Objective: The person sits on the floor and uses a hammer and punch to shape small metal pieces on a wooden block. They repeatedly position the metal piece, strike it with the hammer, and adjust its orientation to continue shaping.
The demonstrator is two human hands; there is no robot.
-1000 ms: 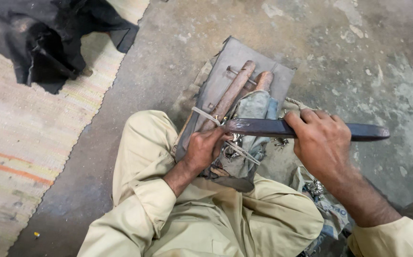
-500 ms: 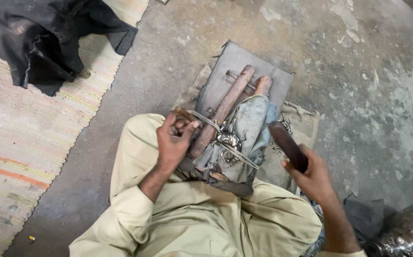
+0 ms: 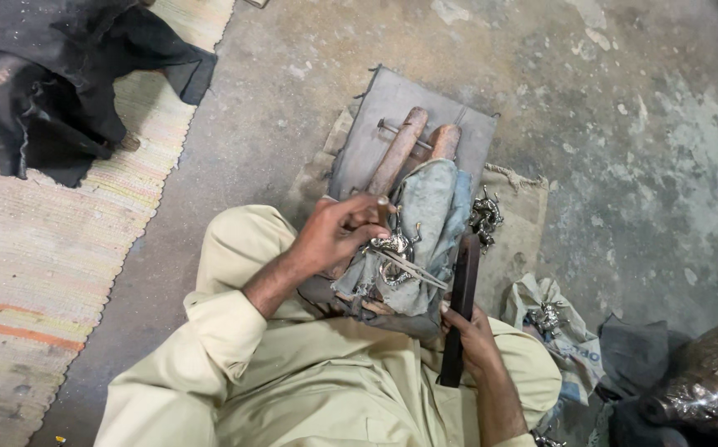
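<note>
Currently the left hand pinches a small shiny metal piece atop the cloth-wrapped wooden block; the right hand grips a dark file beside that block, lifted off. More pieces wait just beyond it, apparently unworked.

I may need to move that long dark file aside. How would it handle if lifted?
The dark file looks straight and flat in the right hand, so it is probably rigid, fairly heavy for its width, and unlikely to roll. Its surface is likely rough, so not slippery.
</note>
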